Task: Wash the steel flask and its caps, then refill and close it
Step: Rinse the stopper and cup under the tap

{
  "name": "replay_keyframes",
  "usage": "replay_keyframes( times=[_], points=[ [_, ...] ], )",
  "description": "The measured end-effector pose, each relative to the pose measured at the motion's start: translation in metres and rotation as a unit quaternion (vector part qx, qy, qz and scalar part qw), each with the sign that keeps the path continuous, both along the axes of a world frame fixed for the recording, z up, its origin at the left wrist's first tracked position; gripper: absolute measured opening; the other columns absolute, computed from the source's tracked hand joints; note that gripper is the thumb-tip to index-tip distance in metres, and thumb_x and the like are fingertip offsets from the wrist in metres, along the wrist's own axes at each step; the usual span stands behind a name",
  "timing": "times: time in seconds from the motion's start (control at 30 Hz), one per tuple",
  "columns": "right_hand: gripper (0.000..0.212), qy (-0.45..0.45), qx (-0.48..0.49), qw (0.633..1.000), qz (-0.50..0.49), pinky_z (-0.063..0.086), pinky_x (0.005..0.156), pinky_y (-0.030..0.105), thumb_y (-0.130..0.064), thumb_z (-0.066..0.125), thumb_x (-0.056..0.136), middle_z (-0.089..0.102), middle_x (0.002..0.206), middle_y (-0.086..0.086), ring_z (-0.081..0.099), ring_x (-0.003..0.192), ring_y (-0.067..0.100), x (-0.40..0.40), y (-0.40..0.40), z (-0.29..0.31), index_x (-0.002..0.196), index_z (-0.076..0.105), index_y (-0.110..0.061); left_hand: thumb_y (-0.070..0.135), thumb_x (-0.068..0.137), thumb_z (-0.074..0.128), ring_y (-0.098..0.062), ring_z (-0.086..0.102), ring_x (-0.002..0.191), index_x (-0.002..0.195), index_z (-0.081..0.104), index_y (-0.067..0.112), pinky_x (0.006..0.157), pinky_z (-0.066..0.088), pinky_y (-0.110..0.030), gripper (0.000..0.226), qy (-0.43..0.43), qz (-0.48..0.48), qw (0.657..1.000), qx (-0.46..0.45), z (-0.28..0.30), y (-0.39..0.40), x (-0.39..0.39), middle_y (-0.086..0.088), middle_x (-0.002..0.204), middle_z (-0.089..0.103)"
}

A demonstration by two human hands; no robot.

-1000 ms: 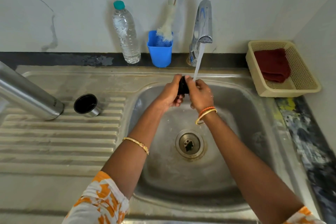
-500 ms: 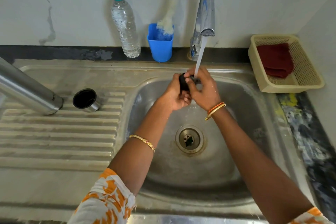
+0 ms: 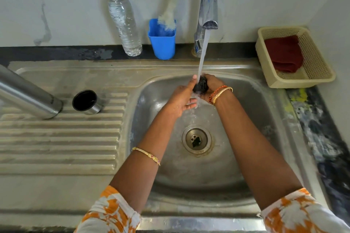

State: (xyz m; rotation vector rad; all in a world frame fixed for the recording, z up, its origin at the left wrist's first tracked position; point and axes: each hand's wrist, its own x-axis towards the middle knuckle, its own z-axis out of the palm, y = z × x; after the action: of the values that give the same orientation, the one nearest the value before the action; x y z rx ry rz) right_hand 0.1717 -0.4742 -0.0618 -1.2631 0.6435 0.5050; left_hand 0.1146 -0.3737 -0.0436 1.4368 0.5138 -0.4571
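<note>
Over the sink basin (image 3: 246, 138), near its back rim, both hands meet under the stream of water (image 3: 203, 53) running from the steel tap (image 3: 207, 9). The right hand (image 3: 212, 86) curls round a small black cap (image 3: 200, 86) and holds it directly in the stream. The left hand (image 3: 181, 100) is open, its fingers fairly straight, with the thumb and forefinger reaching up to touch the cap's left side. Water splashes off the cap and falls toward the drain (image 3: 196, 139) in the middle of the basin.

The steel flask (image 3: 28, 93) lies on its side on the ribbed draining board (image 3: 56, 138) at the left edge of the worktop, its open mouth end pointing toward the basin and its other end out of view. Just beside that mouth stands the steel outer cap (image 3: 86, 102), open side up, its dark inside showing; whether it touches the flask cannot be told.

Along the back edge of the worktop, against the wall, stand a clear plastic bottle (image 3: 124, 22) with a green lid and, to its right, a blue holder (image 3: 162, 41) carrying a white bottle brush (image 3: 169, 13) with a blue handle. The tap rises just right of the holder. At the back right corner sits a cream mesh basket (image 3: 318, 73) with a folded dark red cloth (image 3: 284, 54) inside. Gold bangles circle both wrists, and orange-and-white patterned sleeves show at the near edge.
</note>
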Motion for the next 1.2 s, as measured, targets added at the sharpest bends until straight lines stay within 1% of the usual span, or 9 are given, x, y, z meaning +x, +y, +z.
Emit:
replay_keyframes(
  times=[0.1,0.23,0.4,0.53,0.6,0.73,0.93,1.1,1.2],
  points=[
    [0.049,-0.031,-0.086,0.992,0.084,0.057,0.082,0.041,-0.055,0.049,0.091,0.072,0.094,0.014,0.07,0.085,0.027,-0.002,-0.002,-0.003,0.098,0.068,-0.01,0.051,0.093,0.054,-0.019,0.066,0.091,0.098,0.063,0.012,0.074,0.057,-0.026,0.04,0.018,0.054,0.997,-0.045,0.0,0.005,0.0,-0.01,0.102,0.067],
    [0.043,-0.133,-0.034,0.974,0.183,0.052,0.093,0.04,-0.045,0.046,0.096,0.07,0.105,0.016,0.067,0.1,0.027,-0.02,-0.006,0.009,0.101,0.068,-0.009,0.05,0.089,0.059,-0.018,0.068,0.084,0.115,0.061,0.007,0.066,0.058,-0.023,0.05,0.014,0.112,0.992,-0.06,0.003,0.007,0.001,-0.012,0.106,0.068],
    [0.033,-0.147,0.111,0.973,0.14,0.058,0.078,0.026,-0.033,0.039,0.101,0.069,0.099,0.01,0.068,0.089,0.019,-0.039,-0.016,0.013,0.107,0.062,-0.008,0.054,0.085,0.063,-0.016,0.06,0.086,0.104,0.063,0.013,0.069,0.054,-0.025,0.045,0.034,0.094,0.992,-0.072,0.006,0.012,-0.003,-0.007,0.095,0.066],
    [0.048,-0.071,0.185,0.98,0.007,0.059,0.058,0.027,-0.041,0.04,0.099,0.064,0.11,0.022,0.071,0.08,0.027,-0.043,-0.013,0.016,0.121,0.055,-0.001,0.038,0.094,0.058,-0.011,0.061,0.095,0.096,0.059,0.02,0.092,0.048,-0.034,0.018,-0.041,0.058,0.993,-0.091,-0.001,0.012,-0.011,0.002,0.093,0.066],
    [0.049,-0.051,0.165,0.985,0.01,0.057,0.05,0.026,-0.044,0.04,0.099,0.065,0.102,0.021,0.071,0.071,0.025,-0.046,-0.011,0.02,0.115,0.057,-0.002,0.027,0.094,0.061,-0.013,0.061,0.089,0.089,0.056,0.019,0.091,0.05,-0.034,0.01,-0.056,0.05,0.989,-0.128,-0.002,0.012,-0.015,0.0,0.089,0.066],
    [0.051,-0.071,0.026,0.997,0.03,0.054,0.045,0.023,-0.053,0.043,0.094,0.066,0.098,0.017,0.07,0.061,0.02,-0.046,-0.007,0.028,0.113,0.057,-0.008,0.01,0.094,0.058,-0.015,0.064,0.075,0.088,0.053,0.014,0.065,0.056,-0.025,0.009,-0.076,0.076,0.966,-0.234,-0.003,0.012,-0.02,-0.009,0.092,0.065],
    [0.043,-0.209,-0.285,0.93,0.103,0.047,0.063,0.023,-0.046,0.043,0.097,0.065,0.09,0.007,0.06,0.078,0.016,-0.043,-0.008,0.039,0.095,0.065,-0.01,0.001,0.091,0.059,-0.029,0.063,0.103,0.089,0.055,0.01,0.091,0.055,-0.042,0.01,-0.126,0.146,0.953,-0.235,-0.006,0.002,-0.028,-0.015,0.108,0.063],
    [0.033,-0.284,-0.299,0.895,0.171,0.044,0.062,0.02,-0.037,0.053,0.095,0.066,0.085,0.002,0.061,0.076,0.016,-0.051,-0.014,0.046,0.106,0.07,-0.012,-0.012,0.085,0.062,-0.014,0.069,0.091,0.082,0.056,0.007,0.073,0.059,-0.025,0.02,-0.201,0.185,0.951,-0.147,-0.004,0.0,-0.028,-0.009,0.114,0.061],
    [0.026,-0.315,-0.24,0.896,0.203,0.053,0.076,0.02,-0.027,0.065,0.089,0.072,0.096,0.002,0.067,0.087,0.013,-0.052,-0.02,0.045,0.111,0.068,-0.014,-0.014,0.081,0.066,-0.018,0.067,0.095,0.084,0.056,0.008,0.075,0.058,-0.026,0.024,-0.233,0.178,0.951,-0.098,-0.004,0.003,-0.03,-0.017,0.12,0.061]
  ],
)
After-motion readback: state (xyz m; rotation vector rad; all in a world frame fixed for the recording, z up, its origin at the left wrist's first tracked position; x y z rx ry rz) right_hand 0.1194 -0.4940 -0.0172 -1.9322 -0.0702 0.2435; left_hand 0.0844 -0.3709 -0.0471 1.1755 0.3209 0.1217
